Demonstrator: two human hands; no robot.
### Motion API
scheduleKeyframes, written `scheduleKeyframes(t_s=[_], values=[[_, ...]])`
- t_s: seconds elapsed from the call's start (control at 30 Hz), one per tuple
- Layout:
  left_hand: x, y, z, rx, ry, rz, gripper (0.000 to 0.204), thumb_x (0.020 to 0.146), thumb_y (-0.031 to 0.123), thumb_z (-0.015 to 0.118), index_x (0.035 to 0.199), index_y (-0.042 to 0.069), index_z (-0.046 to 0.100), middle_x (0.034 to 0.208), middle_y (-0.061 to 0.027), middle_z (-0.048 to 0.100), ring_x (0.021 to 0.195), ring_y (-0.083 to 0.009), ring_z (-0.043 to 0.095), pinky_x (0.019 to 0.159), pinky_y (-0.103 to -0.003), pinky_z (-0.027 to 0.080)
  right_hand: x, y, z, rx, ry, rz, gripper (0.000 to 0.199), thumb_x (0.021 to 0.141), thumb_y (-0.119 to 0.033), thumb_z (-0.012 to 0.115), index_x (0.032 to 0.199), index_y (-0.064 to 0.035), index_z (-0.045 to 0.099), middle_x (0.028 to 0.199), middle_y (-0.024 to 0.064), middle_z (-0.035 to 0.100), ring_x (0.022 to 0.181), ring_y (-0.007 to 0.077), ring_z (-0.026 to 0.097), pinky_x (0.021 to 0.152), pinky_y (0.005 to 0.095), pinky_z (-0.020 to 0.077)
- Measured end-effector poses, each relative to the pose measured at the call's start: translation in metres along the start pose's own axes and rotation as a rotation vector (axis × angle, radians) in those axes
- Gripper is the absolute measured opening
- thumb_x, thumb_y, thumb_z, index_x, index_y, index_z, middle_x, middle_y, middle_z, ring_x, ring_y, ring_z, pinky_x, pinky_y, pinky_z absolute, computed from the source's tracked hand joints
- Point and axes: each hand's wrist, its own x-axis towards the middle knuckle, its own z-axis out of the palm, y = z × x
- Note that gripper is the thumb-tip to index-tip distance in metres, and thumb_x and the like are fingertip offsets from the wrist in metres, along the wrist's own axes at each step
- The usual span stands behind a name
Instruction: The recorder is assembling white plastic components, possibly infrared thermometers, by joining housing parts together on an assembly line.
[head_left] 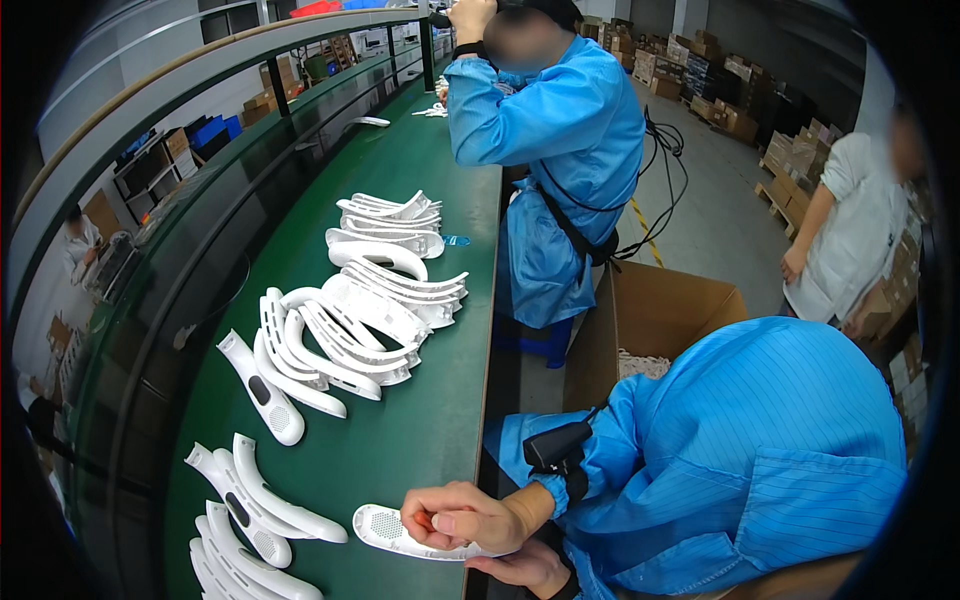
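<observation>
pinching, that's the right hand, its thumb and fingers closed round a little orange piece just above a white handle. and the left hand comes in underneath, thumb along the handle's side, fingers mostly hidden, bearing it up from below. the handle itself lies across the near edge of the bench, its wide, dotted end out over the green top; whether it touches that top, i cannot tell. a black box is strapped at the right wrist.

over toward the bench's far edge, a small group of handles lies bunched, and farther along, one loose handle sits just beside a big overlapping heap. beyond that, a neat stack rests near a small blue piece by the near edge.

up the line, on the same side, a co-worker in a blue smock sits with one hand raised, and between the two workers stands a cardboard box with small white bits in it.
</observation>
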Motion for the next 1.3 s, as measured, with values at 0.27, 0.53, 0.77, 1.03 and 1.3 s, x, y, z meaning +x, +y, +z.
scheduleKeyframes(t_s=[0.27, 0.53, 0.77, 1.03, 1.3], values=[[0.003, -0.002, 0.0, -0.072, -0.007, -0.057, 0.059, 0.096, 0.046, 0.038, 0.132, -0.001, 0.042, 0.12, -0.0162, 0.053, 0.098, -0.0243, 0.053, 0.08, -0.035, 0.041, -0.013, 0.027, -0.009, -0.183, 0.068, -0.127, 0.022, 0.085, -0.023, 0.043, 0.084, -0.0019, 0.049, 0.064, -0.0001, 0.044, 0.054, 0.0086, 0.037, 0.05, 0.024, 0.0306], [-0.003, 0.015, 0.026, -0.268, 0.103, -0.101, 0.047, 0.097, 0.035, 0.043, 0.126, -0.002, 0.049, 0.109, -0.0154, 0.058, 0.077, -0.0198, 0.059, 0.06, -0.029, 0.048, -0.009, 0.007, 0.011, -0.316, -0.029, -0.14, 0.017, 0.081, -0.017, 0.047, 0.088, -0.002, 0.051, 0.065, 0.0016, 0.046, 0.053, 0.0102, 0.038, 0.05, 0.0251, 0.0314], [-0.015, 0.033, 0.007, -0.04, -0.37, -0.101, 0.06, 0.099, 0.05, 0.03, 0.121, -0.002, 0.049, 0.084, -0.014, 0.063, 0.071, -0.0234, 0.061, 0.064, -0.03, 0.048, 0.044, -0.033, -0.035, 0.334, 0.048, 0.099, 0.021, 0.097, -0.025, 0.047, 0.091, -0.0054, 0.05, 0.063, -0.002, 0.044, 0.047, 0.0022, 0.036, 0.039, 0.018, 0.0276], [-0.024, 0.128, -0.018, 0.332, -0.151, -0.123, 0.088, 0.086, 0.075, 0.029, 0.101, -0.007, 0.058, 0.066, -0.0147, 0.055, 0.054, -0.0243, 0.052, 0.048, -0.033, 0.044, 0.053, -0.009, -0.078, 0.21, 0.116, 0.43, 0.026, 0.093, -0.029, 0.049, 0.088, -0.0037, 0.052, 0.07, 0.0027, 0.051, 0.047, 0.0066, 0.044, 0.038, 0.021, 0.0341], [0.044, 0.257, 0.006, 0.981, -0.124, -0.031, 0.047, 0.097, 0.037, 0.041, 0.111, -0.005, 0.057, 0.102, -0.0176, 0.064, 0.09, -0.0288, 0.061, 0.078, -0.04, 0.048, 0.046, -0.005, -0.09, 0.288, 0.077, 0.447, 0.02, 0.094, -0.02, 0.048, 0.091, -0.0008, 0.051, 0.07, 0.0034, 0.05, 0.047, 0.0076, 0.045, 0.038, 0.0217, 0.0355]])
